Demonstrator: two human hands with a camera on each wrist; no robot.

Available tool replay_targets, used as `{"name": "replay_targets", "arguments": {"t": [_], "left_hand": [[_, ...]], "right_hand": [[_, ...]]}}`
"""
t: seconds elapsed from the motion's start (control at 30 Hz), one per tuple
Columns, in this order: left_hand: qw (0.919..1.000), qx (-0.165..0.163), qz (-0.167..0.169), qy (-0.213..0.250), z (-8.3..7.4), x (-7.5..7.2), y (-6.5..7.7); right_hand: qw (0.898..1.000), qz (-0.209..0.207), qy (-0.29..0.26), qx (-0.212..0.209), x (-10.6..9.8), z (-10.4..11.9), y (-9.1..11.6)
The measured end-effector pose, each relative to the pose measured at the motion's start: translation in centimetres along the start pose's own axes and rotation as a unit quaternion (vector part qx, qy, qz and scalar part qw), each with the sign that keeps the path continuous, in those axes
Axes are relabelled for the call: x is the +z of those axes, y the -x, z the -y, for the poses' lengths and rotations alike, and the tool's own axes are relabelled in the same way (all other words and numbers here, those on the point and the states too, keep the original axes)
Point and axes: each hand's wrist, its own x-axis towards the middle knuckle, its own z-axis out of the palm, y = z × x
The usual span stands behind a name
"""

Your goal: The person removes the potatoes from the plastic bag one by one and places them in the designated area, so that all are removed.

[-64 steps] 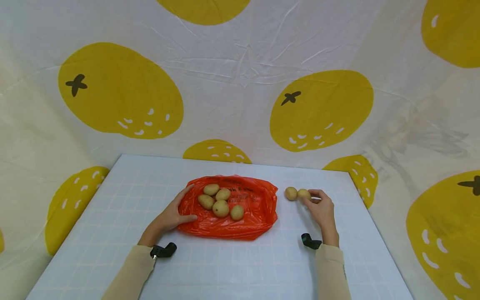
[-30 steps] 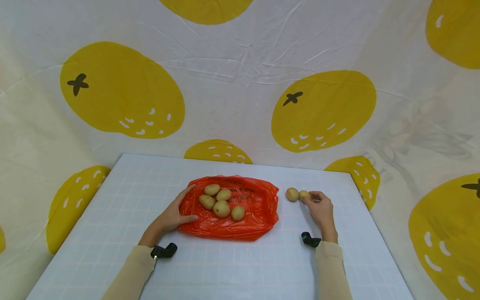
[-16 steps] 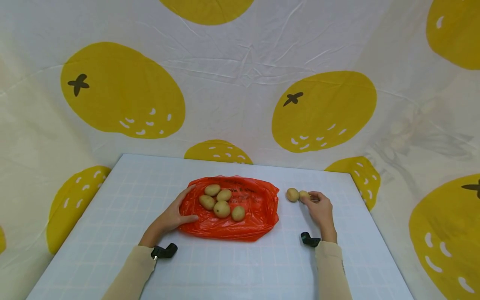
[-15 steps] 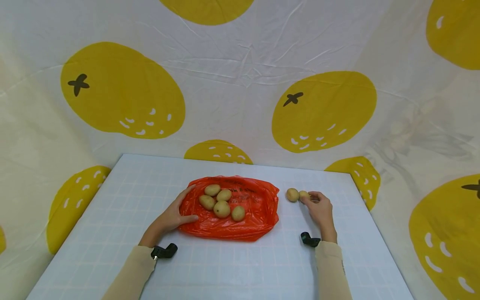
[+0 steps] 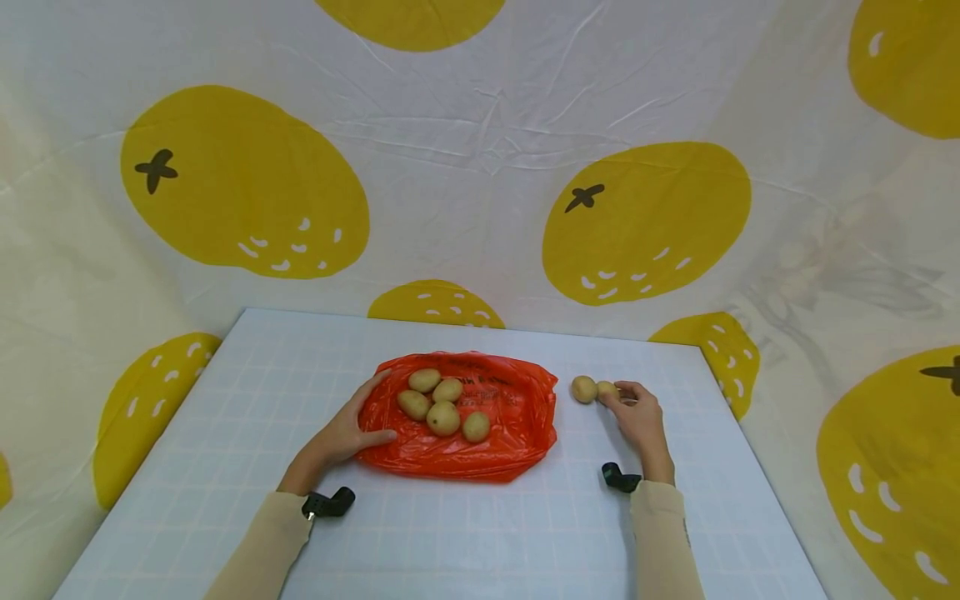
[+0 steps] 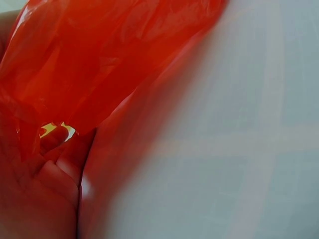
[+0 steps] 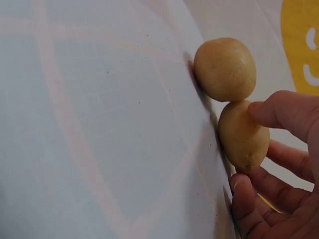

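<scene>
A red plastic bag [image 5: 517,429] lies spread on the table with several potatoes [image 5: 443,418] on it. At its left end is my left hand [image 5: 347,425], thumb over the red film and fingers curled round the edge, gripping it. In the left wrist view the red bag [image 6: 114,55] drapes across the left hand [image 6: 45,199], partly hiding the fingers. To the right of the bag, my right hand [image 5: 639,417] pinches a small potato [image 7: 244,137] between thumb and fingers, low at the tabletop. A rounder potato [image 7: 225,68] stands right against it.
A pale checked cloth covers the table [image 5: 480,542]. Behind it and at both sides hangs a white curtain [image 5: 450,167] printed with large yellow fruit. Dark cameras sit on both wrists, the left camera [image 5: 328,502] near the bag's front corner.
Over the last two seconds the hands, bag and potatoes stay almost where they were. The right hand keeps its pinch on the small potato, with only a slight shift of the fingers.
</scene>
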Motion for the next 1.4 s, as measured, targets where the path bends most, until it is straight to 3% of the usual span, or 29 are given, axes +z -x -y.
{"name": "replay_targets", "arguments": {"t": [0.53, 0.9, 1.4], "left_hand": [[1.0, -0.004, 0.002, 0.007, 0.1, 0.1, 0.1], [1.0, -0.001, 0.005, 0.0, -0.2, 0.1, 0.1], [0.9997, -0.021, 0.011, -0.005, -0.3, 0.0, 0.0]], "right_hand": [[1.0, 0.001, 0.0, -0.011, -0.1, 0.0, 0.5], [1.0, 0.018, -0.008, 0.001, -1.0, 0.8, 1.9], [0.994, -0.022, -0.015, -0.102, -2.1, 4.1, 3.8]]}}
